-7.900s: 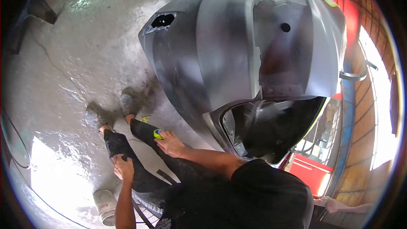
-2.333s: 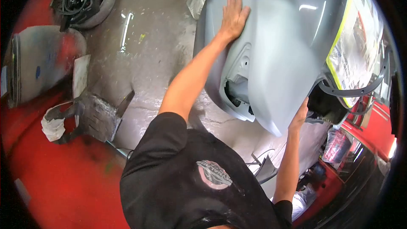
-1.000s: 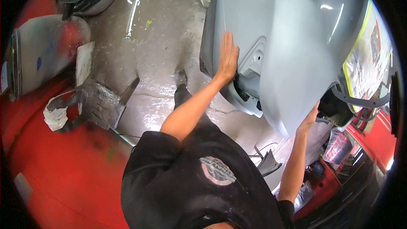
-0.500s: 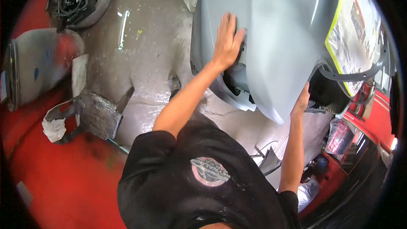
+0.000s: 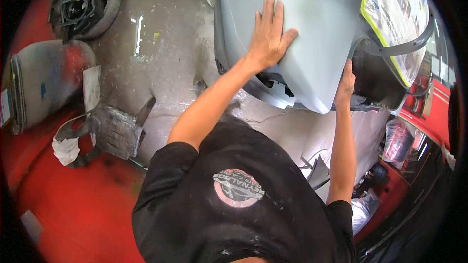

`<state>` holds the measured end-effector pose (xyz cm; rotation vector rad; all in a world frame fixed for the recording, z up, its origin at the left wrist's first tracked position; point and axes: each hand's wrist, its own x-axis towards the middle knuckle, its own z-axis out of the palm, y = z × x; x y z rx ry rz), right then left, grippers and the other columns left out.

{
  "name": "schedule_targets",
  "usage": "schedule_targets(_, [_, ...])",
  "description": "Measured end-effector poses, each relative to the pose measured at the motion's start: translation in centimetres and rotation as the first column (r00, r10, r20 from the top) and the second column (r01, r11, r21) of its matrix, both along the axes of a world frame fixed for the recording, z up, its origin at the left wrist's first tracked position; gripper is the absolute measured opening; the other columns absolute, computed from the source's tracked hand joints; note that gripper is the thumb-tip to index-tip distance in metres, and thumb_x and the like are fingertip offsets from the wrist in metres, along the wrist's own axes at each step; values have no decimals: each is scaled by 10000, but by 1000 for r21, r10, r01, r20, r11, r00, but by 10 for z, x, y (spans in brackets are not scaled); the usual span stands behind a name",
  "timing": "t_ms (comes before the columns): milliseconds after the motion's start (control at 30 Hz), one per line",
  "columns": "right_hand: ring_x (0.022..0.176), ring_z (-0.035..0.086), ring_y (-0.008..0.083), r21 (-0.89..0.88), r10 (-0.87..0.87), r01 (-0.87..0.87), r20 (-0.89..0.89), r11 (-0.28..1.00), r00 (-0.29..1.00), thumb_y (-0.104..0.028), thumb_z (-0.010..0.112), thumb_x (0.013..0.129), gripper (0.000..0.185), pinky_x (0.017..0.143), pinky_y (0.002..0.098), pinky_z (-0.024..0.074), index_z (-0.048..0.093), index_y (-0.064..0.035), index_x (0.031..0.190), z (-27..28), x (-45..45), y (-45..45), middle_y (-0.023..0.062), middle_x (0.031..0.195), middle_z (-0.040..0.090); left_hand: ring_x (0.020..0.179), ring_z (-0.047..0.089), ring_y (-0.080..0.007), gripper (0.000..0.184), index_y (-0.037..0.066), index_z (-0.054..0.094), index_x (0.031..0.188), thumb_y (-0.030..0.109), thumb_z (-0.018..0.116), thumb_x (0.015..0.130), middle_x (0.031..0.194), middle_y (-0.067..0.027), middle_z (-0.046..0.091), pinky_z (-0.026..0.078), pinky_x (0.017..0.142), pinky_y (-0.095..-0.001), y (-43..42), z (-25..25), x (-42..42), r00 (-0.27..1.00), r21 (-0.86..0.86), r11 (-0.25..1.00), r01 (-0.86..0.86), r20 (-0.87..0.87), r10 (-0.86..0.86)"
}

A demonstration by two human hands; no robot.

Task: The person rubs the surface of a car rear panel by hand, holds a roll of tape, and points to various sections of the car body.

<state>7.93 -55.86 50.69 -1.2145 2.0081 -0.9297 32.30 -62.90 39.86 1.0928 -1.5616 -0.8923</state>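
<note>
A grey car body [image 5: 312,34] fills the top middle, its hood and fender tapering toward me above a dark headlight opening [image 5: 273,82]. My left hand [image 5: 269,36] lies flat on the grey surface just beyond that opening, fingers stretched out and thumb apart on the fender side. On the right, my right hand [image 5: 345,85] grips the fender's edge beside the black wheel arch [image 5: 375,78]. Its fingertips are partly hidden behind that edge.
Plastic sheeting with lime-green tape [image 5: 395,19] covers part of the car. A worn dark bracket-like part [image 5: 114,131] stands at left near red bodywork [image 5: 83,199]. Farther back lie a tyre [image 5: 107,9] with cables and a grey panel [image 5: 53,83]. Wrapped items [image 5: 397,141] sit at right.
My left hand has slid over the gap above the headlight opening, its thumb now on the fender surface. My right hand stays at the fender edge. The view has shifted, bringing the car higher.
</note>
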Motion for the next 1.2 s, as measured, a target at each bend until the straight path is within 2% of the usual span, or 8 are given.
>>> schedule_targets(100, [768,620,143,-13,10,-10,53,1000,999,-514,433,1052,638,706,283,484,707,60,1001,0,1,0,75,879,700,1521,116,-482,872,-92,199,1550,555,451,1022,1634,-330,89,99,1201,-631,37,4,-2,999,-18,1000,8,40,-7])
schedule_targets(200, [743,600,141,24,-11,11,0,1000,1000,-527,445,1044,638,692,288,472,712,50,986,-8,-15,0,60,860,687,1519,106,-496,881,-71,185,1564,565,452,1015,1640,-317,89,95,1189,-655,69,7,-7,998,-31,999,21,61,-19])
schedule_targets(367, [707,566,131,-68,-20,17,-33,998,999,-532,450,1042,638,659,293,446,707,38,919,-9,-3,-1,35,794,655,1513,119,-510,865,-50,183,1574,550,456,1015,1646,-298,106,95,1182,-669,115,10,-11,987,-82,993,80,149,-67])
schedule_targets(467, [701,560,126,-71,-18,16,-32,997,999,-530,453,1042,638,650,294,441,705,39,903,-13,-11,-1,29,780,650,1516,133,-497,857,-46,187,1576,540,463,1014,1652,-282,110,93,1179,-677,125,9,-10,972,-95,992,87,224,-64])
schedule_targets(567, [693,560,122,-51,-31,30,-26,998,999,-522,449,1048,636,644,294,442,706,42,905,-14,-15,-1,28,781,651,1523,138,-474,853,-45,194,1574,530,476,1011,1657,-263,124,82,1179,-680,103,6,-7,976,-84,995,48,216,-29])
schedule_targets(833, [726,606,125,-68,20,-21,-11,997,1000,-501,422,1066,630,664,284,474,716,50,979,-6,-5,2,54,836,691,1548,105,-409,831,-57,163,1577,522,425,1042,1659,-267,117,55,1200,-645,32,4,2,999,65,998,-13,-32,15])
schedule_targets(1033, [785,660,155,-24,-10,10,-3,1000,1000,-501,426,1065,625,719,295,519,715,52,1054,-4,0,2,76,906,720,1550,68,-422,867,-67,74,1583,486,459,1036,1661,-285,57,69,1204,-630,86,0,-6,998,76,997,22,-54,-18])
schedule_targets(1200, [835,683,171,-11,87,-88,-72,996,994,-506,415,1066,634,759,297,537,697,58,1130,-2,-5,2,100,980,729,1547,71,-432,815,-66,127,1578,401,504,1026,1663,-274,81,69,1206,-623,138,-10,-2,988,131,984,120,-113,-105])
